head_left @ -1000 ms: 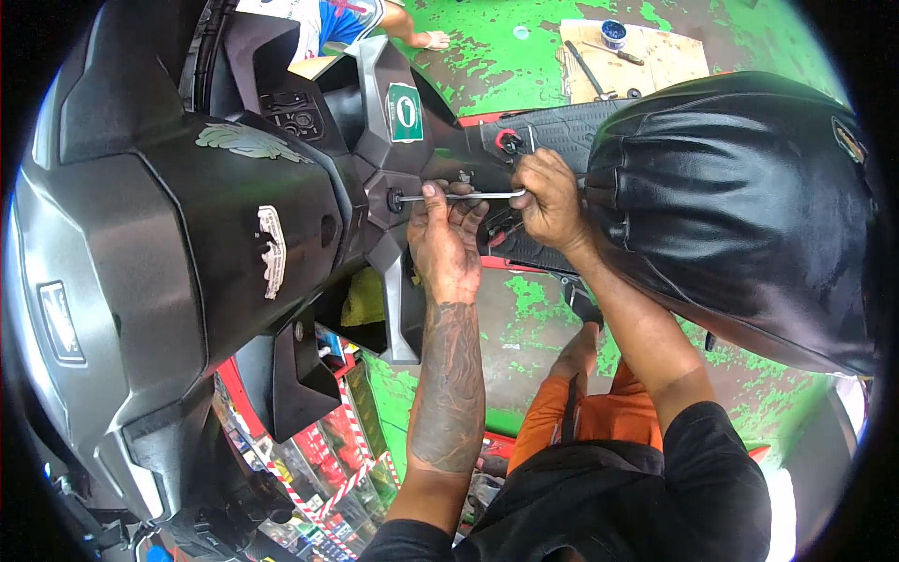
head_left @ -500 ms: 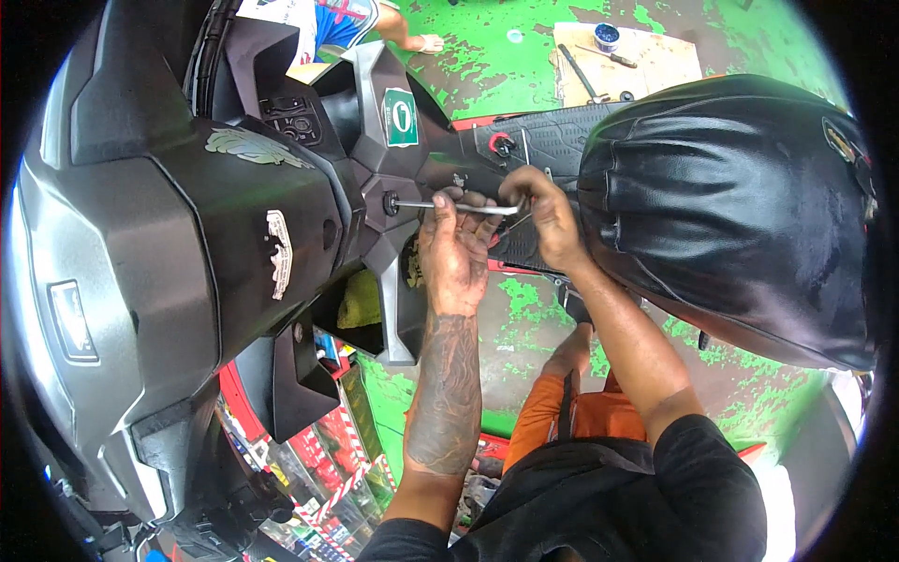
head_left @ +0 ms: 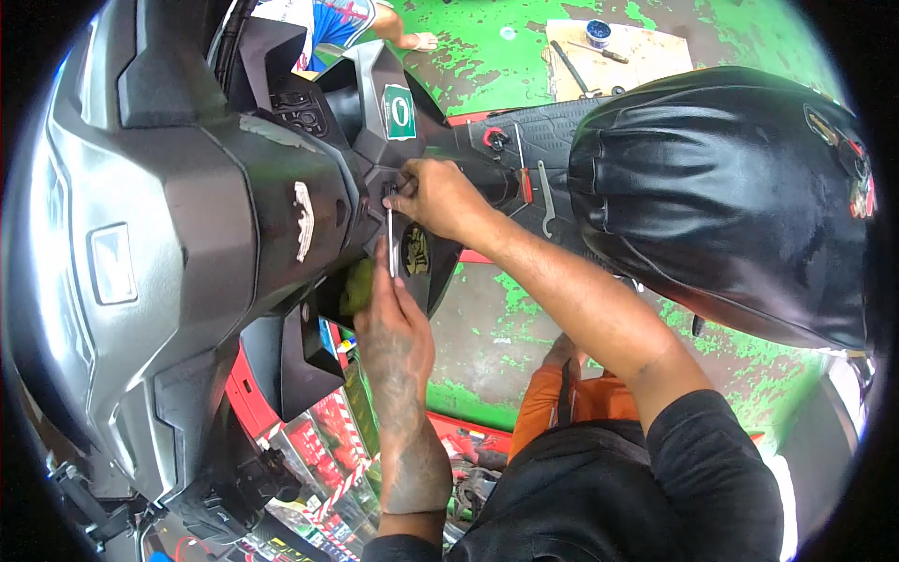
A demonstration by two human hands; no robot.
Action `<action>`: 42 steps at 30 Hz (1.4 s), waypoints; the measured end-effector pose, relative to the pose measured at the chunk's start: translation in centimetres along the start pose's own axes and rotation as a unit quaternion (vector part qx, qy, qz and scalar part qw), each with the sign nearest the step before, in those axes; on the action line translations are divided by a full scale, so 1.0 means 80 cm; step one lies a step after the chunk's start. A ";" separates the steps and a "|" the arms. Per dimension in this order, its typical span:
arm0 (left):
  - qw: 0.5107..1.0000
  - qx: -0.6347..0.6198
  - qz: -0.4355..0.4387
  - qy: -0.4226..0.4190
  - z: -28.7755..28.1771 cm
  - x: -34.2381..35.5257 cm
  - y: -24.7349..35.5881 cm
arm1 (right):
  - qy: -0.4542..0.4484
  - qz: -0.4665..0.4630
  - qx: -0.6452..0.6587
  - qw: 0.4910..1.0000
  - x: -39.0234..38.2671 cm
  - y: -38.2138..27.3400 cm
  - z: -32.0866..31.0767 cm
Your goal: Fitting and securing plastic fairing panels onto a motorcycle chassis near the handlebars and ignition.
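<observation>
A slim metal wrench (head_left: 391,245) reaches from a small dark socket in the scooter's front panel (head_left: 363,161) back toward me. At its socket end, my right hand (head_left: 442,199) is closed, thumb and fingers pinching the tool. The near end lies between the thumb and outstretched fingers of my left hand (head_left: 396,328). My fingers partly hide the socket and the tool's tip. A green sticker (head_left: 399,111) is beyond my right hand, and a yellow-green cloth (head_left: 357,287) sits in the pocket by my left.
On the footboard lie a red-handled screwdriver (head_left: 524,185), a hook wrench (head_left: 545,199) and a red-and-black part (head_left: 495,139). The black seat (head_left: 712,206) fills the right. Beyond, a board (head_left: 646,67) holds a tub (head_left: 597,35) and tools. Another person's leg (head_left: 398,28) shows at the far side.
The wrench has swung from pointing right to pointing toward me. My right hand has moved left to the socket; my left hand has dropped nearer and turned from palm-up.
</observation>
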State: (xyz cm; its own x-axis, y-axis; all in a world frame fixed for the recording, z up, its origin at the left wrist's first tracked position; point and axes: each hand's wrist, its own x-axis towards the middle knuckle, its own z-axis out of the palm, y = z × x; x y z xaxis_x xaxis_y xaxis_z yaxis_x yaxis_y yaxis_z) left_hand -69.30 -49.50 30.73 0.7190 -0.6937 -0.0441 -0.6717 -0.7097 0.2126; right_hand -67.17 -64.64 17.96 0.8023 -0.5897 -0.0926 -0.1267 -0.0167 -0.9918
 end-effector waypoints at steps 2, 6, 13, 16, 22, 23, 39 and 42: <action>0.991 0.119 -0.035 -0.049 -0.011 0.021 -0.002 | -0.033 0.018 -0.039 0.999 0.008 -0.001 -0.005; 0.984 0.154 -0.064 -0.065 -0.004 0.049 -0.009 | -0.091 0.037 -0.018 0.995 0.025 0.005 -0.012; 0.996 0.063 -0.027 -0.060 -0.004 0.056 -0.039 | -0.067 0.013 0.068 0.995 0.022 0.022 -0.002; 0.998 0.050 0.002 -0.049 -0.002 0.055 -0.048 | -0.040 0.013 0.124 0.991 0.013 0.025 0.005; 0.994 0.095 0.038 -0.047 -0.001 0.058 -0.055 | -0.010 0.007 0.131 0.991 0.005 0.022 0.012; 0.993 0.102 0.052 -0.040 -0.001 0.058 -0.055 | -0.013 0.008 0.127 0.992 0.005 0.021 0.013; 0.985 0.143 0.023 -0.096 -0.002 0.063 -0.040 | 0.008 -0.007 0.114 0.993 -0.001 0.018 0.016; 0.977 0.182 -0.011 -0.109 -0.003 0.061 -0.034 | 0.014 -0.019 0.114 0.993 -0.002 0.019 0.016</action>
State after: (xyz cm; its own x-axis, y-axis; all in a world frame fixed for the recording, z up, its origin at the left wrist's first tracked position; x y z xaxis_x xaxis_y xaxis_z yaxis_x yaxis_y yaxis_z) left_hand -63.94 -50.94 30.18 0.7050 -0.6597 -0.2603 -0.7045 -0.6936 -0.1503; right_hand -66.73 -63.53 16.35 0.7864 -0.6153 -0.0548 0.0424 0.1422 -0.9889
